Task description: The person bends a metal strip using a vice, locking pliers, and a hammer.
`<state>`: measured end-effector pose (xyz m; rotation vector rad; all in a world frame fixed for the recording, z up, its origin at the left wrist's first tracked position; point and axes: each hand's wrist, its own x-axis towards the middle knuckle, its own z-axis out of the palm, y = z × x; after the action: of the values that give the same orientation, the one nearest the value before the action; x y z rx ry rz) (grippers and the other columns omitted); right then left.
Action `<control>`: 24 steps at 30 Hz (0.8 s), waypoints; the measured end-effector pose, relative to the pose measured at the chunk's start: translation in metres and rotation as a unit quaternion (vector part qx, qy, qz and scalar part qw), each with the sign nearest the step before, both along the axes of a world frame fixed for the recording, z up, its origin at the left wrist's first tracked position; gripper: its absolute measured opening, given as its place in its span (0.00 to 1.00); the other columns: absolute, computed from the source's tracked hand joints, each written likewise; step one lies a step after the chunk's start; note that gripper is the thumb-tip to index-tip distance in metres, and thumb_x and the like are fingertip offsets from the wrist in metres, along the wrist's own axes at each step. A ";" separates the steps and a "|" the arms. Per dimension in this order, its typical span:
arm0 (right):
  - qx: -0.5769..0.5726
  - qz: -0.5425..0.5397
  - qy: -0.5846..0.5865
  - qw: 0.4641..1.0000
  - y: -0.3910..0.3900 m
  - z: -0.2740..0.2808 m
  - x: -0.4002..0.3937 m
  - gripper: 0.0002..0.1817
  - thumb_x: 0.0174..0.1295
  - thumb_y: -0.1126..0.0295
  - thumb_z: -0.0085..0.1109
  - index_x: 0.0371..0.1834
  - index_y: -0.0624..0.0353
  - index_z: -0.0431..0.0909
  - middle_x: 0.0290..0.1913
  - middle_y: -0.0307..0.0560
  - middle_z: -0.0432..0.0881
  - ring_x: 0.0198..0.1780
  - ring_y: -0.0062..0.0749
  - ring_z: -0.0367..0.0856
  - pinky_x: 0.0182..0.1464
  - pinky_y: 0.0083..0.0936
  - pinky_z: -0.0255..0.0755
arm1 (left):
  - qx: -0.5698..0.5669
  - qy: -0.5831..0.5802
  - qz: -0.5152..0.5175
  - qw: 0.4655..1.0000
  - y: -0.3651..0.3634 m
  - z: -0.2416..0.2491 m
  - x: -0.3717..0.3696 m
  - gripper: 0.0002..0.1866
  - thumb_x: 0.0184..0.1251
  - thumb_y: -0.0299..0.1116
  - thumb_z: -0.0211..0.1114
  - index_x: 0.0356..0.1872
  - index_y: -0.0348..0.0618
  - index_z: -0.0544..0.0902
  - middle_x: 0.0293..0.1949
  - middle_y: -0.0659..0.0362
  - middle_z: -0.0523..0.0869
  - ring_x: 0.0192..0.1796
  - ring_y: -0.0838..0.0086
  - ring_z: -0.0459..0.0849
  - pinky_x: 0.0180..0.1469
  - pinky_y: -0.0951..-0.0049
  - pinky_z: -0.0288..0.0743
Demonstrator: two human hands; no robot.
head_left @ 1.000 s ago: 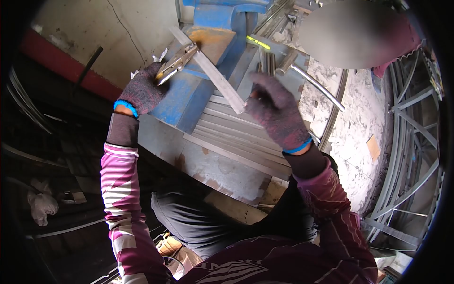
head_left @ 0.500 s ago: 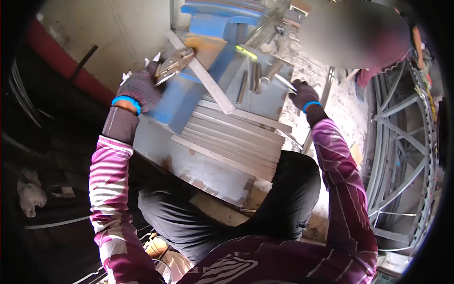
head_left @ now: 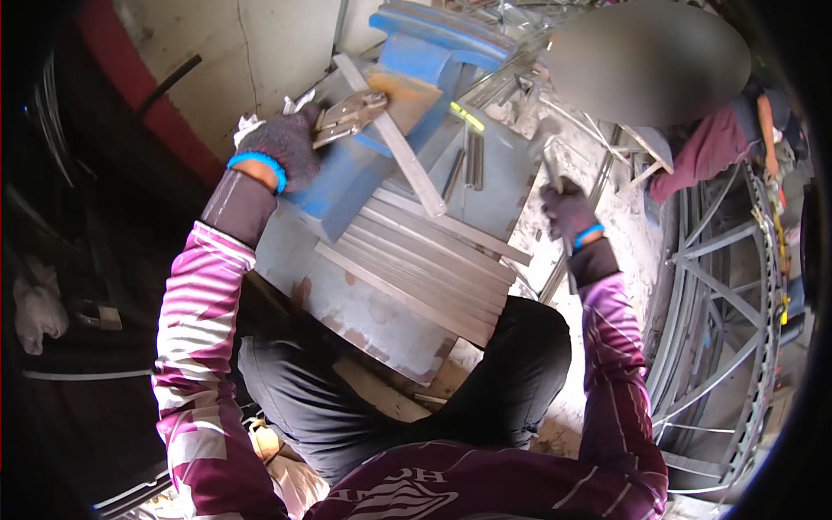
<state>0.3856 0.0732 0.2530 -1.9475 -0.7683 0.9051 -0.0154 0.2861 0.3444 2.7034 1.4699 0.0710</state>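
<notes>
My left hand [head_left: 290, 147], in a dark knit glove, is closed around the handles of locking pliers [head_left: 351, 115]. The jaws of the pliers clamp a flat metal bar [head_left: 406, 160], which lies slantwise across a blue bench vise [head_left: 342, 186] with a rusty patch. My right hand [head_left: 568, 208], also gloved, is wrapped round the handle of a hammer [head_left: 552, 160] over the right side of the bench. The hammer's head is blurred by motion. Several flat metal bars [head_left: 425, 260] lie side by side in front of the vise.
Short metal rods [head_left: 473, 160] and a yellow-green marked strip [head_left: 467, 116] lie on the metal bench top [head_left: 373, 316]. A person [head_left: 719, 139] is at the upper right. Metal trusses [head_left: 728, 295] stand along the right side. A wall [head_left: 225, 52] rises at the upper left.
My right hand has lifted the hammer off the bench, its head now pointing up. My left hand still grips the pliers on the bar. The whole view has shifted slightly.
</notes>
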 end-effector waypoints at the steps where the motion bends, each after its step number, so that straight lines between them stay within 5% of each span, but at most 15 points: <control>1: 0.068 0.024 -0.002 0.997 -0.005 0.010 0.005 0.11 0.70 0.62 0.63 0.46 0.57 0.78 0.22 0.36 0.74 0.19 0.21 0.70 0.18 0.23 0.67 | -0.009 0.010 0.005 1.000 0.001 -0.001 0.001 0.29 0.60 0.34 0.60 0.66 0.48 0.73 0.48 0.39 0.87 0.52 0.44 0.86 0.57 0.50 0.78; 2: 0.139 0.045 -0.005 0.989 -0.010 0.022 0.009 0.11 0.70 0.62 0.63 0.47 0.57 0.77 0.23 0.36 0.74 0.19 0.20 0.70 0.20 0.21 0.68 | -0.015 0.020 0.008 1.000 0.002 0.003 0.003 0.35 0.61 0.33 0.61 0.74 0.51 0.67 0.49 0.39 0.87 0.53 0.45 0.86 0.58 0.51 0.78; 6: 0.272 0.149 -0.107 0.945 -0.017 0.092 -0.020 0.12 0.73 0.62 0.60 0.47 0.59 0.78 0.30 0.34 0.78 0.25 0.16 0.74 0.25 0.16 0.68 | -0.020 0.022 0.011 1.000 -0.004 0.009 0.004 0.37 0.60 0.33 0.61 0.75 0.49 0.66 0.52 0.41 0.86 0.55 0.46 0.85 0.60 0.54 0.78; 10: 0.198 0.198 -0.259 0.924 0.002 0.111 -0.046 0.12 0.70 0.65 0.61 0.49 0.62 0.78 0.30 0.37 0.77 0.31 0.19 0.74 0.35 0.21 0.70 | -0.019 0.035 0.019 0.999 -0.007 0.015 0.006 0.38 0.60 0.33 0.61 0.76 0.51 0.65 0.53 0.42 0.86 0.56 0.47 0.85 0.62 0.54 0.77; 11: 0.144 0.228 -0.155 0.950 0.005 0.123 -0.065 0.13 0.70 0.64 0.60 0.49 0.62 0.78 0.30 0.39 0.76 0.31 0.23 0.73 0.36 0.25 0.71 | -0.013 0.034 0.023 0.999 -0.006 0.013 0.006 0.39 0.60 0.33 0.62 0.76 0.52 0.65 0.53 0.43 0.86 0.57 0.47 0.85 0.63 0.53 0.76; 13: 0.032 0.240 -0.128 0.962 0.022 0.130 -0.100 0.17 0.70 0.58 0.60 0.47 0.64 0.77 0.29 0.43 0.76 0.30 0.31 0.73 0.35 0.34 0.72 | -0.016 0.043 0.034 0.998 -0.010 0.015 0.008 0.38 0.60 0.34 0.62 0.76 0.54 0.66 0.55 0.44 0.86 0.58 0.48 0.84 0.65 0.50 0.73; 17: 0.074 0.314 -0.226 0.919 0.066 0.132 -0.118 0.22 0.67 0.52 0.60 0.42 0.64 0.75 0.30 0.53 0.76 0.33 0.42 0.79 0.37 0.39 0.73 | -0.013 0.051 0.020 0.998 -0.010 0.015 0.006 0.36 0.62 0.37 0.61 0.75 0.53 0.67 0.56 0.45 0.86 0.58 0.48 0.85 0.65 0.49 0.73; 20: 0.224 0.362 -0.312 0.850 0.111 0.143 -0.117 0.21 0.68 0.54 0.60 0.47 0.64 0.75 0.32 0.55 0.78 0.38 0.45 0.81 0.39 0.40 0.76 | -0.006 0.055 0.020 0.998 -0.004 0.013 0.006 0.36 0.63 0.38 0.60 0.75 0.54 0.66 0.56 0.45 0.86 0.58 0.48 0.85 0.65 0.48 0.73; 22: 0.401 0.352 -0.661 0.528 0.122 0.171 -0.121 0.15 0.70 0.63 0.59 0.52 0.61 0.77 0.42 0.54 0.80 0.43 0.45 0.81 0.45 0.37 0.76 | -0.023 0.060 0.021 0.998 -0.006 0.016 0.007 0.37 0.62 0.38 0.60 0.76 0.54 0.66 0.55 0.45 0.86 0.58 0.48 0.85 0.64 0.49 0.73; 24: 0.426 0.313 -0.690 0.495 0.132 0.172 -0.122 0.17 0.70 0.61 0.59 0.55 0.61 0.75 0.40 0.55 0.80 0.44 0.46 0.82 0.46 0.39 0.77 | -0.019 0.049 0.027 0.998 -0.005 0.012 0.005 0.38 0.61 0.35 0.61 0.76 0.54 0.66 0.55 0.45 0.87 0.57 0.49 0.85 0.64 0.49 0.74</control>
<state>0.2636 0.2053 0.4245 -0.9977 -2.3199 -0.9909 -0.0103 0.2809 0.3565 2.6717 1.5537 -0.0871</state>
